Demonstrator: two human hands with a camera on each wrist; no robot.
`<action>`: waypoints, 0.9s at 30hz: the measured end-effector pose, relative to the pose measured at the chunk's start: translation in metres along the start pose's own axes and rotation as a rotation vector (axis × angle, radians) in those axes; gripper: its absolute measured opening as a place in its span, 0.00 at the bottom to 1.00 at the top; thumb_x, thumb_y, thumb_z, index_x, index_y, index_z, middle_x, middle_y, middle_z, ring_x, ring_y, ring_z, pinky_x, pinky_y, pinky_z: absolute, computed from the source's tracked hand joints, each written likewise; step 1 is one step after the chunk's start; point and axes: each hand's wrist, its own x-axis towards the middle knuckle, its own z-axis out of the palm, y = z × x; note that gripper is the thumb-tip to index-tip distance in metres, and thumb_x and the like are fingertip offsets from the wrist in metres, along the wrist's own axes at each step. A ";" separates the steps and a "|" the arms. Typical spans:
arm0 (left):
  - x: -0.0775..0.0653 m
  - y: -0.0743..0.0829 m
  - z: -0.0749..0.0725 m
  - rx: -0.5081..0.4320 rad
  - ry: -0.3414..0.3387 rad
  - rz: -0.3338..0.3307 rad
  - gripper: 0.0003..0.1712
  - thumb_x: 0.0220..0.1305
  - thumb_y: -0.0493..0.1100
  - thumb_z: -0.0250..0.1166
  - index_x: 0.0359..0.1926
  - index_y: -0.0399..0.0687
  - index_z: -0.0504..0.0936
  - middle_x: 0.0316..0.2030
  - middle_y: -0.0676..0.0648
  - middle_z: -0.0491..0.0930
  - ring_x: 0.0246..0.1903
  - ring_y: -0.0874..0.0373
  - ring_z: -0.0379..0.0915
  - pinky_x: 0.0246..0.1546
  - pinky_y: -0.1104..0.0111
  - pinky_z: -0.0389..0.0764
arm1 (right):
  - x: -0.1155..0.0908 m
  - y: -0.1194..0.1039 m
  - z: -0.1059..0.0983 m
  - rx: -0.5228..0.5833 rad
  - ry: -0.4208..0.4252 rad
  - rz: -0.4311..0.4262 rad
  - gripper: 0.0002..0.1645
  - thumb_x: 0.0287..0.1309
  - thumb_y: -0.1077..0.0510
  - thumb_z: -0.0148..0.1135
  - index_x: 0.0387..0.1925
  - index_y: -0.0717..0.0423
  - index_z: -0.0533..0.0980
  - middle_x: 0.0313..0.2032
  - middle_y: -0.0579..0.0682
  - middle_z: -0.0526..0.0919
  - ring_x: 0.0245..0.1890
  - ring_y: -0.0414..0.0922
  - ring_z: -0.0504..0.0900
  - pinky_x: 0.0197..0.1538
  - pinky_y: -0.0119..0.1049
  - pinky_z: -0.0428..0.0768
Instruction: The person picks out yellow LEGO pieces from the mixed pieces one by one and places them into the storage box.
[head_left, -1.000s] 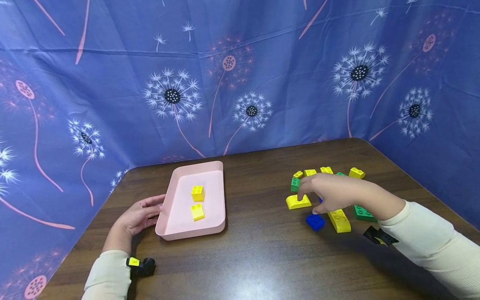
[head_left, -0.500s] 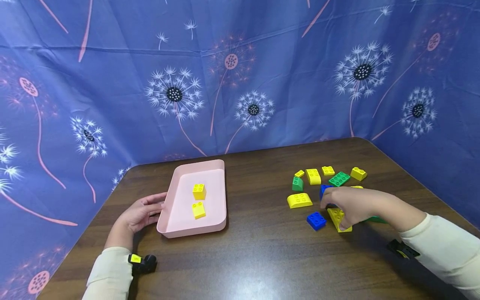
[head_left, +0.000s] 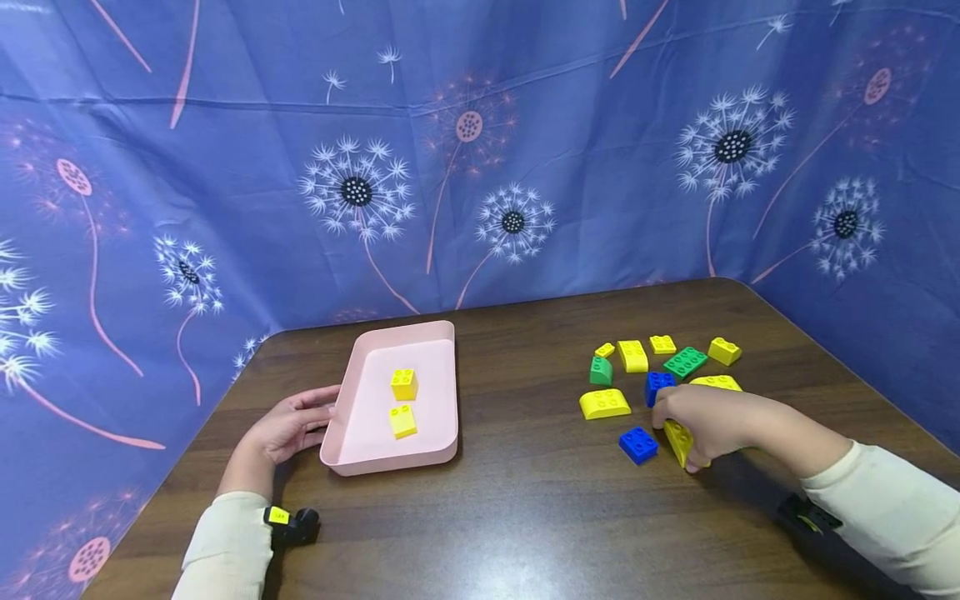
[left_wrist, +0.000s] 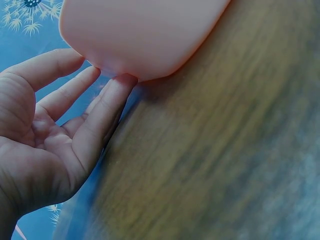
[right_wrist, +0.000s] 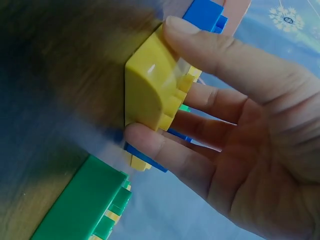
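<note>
My right hand (head_left: 723, 421) pinches a long yellow toy brick with curved ends (right_wrist: 150, 82) between thumb and fingers, low at the table on the right. The hand partly covers this brick in the head view. Close by lie a blue brick (head_left: 638, 445) on its left and another blue brick (head_left: 657, 387) behind. My left hand (head_left: 288, 427) touches the outer left wall of a pink tray (head_left: 433, 460) with extended fingertips (left_wrist: 122, 82). Two yellow bricks rest inside the tray, a taller one (head_left: 404, 384) behind a lower one (head_left: 402, 422).
Around the right hand lie a curved yellow brick (head_left: 605, 405), a small green brick (head_left: 600, 370), a flat green brick (head_left: 686, 362) and several more yellow bricks. A large green brick (right_wrist: 82, 200) shows in the right wrist view. Blue patterned cloth (head_left: 600, 125) hangs behind the wooden table (head_left: 517, 400).
My right hand has moved from over the blue and yellow bricks to the long yellow brick and taken hold of it, tilting it slightly. The left hand stays at the tray.
</note>
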 end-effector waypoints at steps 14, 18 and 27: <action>-0.001 0.002 0.002 -0.021 -0.002 -0.007 0.32 0.70 0.33 0.56 0.72 0.33 0.59 0.46 0.49 0.82 0.44 0.57 0.80 0.45 0.63 0.81 | -0.001 0.002 0.003 -0.034 0.018 -0.016 0.31 0.32 0.56 0.84 0.42 0.62 0.82 0.42 0.49 0.81 0.41 0.51 0.81 0.44 0.49 0.81; -0.002 0.002 0.002 -0.026 -0.001 -0.006 0.32 0.70 0.32 0.56 0.72 0.33 0.59 0.46 0.49 0.82 0.43 0.57 0.81 0.45 0.63 0.81 | -0.002 0.002 0.002 -0.044 0.029 -0.015 0.31 0.32 0.55 0.84 0.42 0.61 0.82 0.42 0.49 0.82 0.42 0.52 0.81 0.45 0.50 0.80; -0.002 0.004 0.001 -0.021 0.005 -0.012 0.34 0.69 0.33 0.57 0.72 0.32 0.56 0.45 0.50 0.82 0.43 0.57 0.81 0.44 0.63 0.81 | -0.008 0.000 -0.013 -0.039 0.042 -0.030 0.30 0.34 0.55 0.83 0.43 0.60 0.82 0.42 0.48 0.82 0.41 0.50 0.80 0.42 0.46 0.81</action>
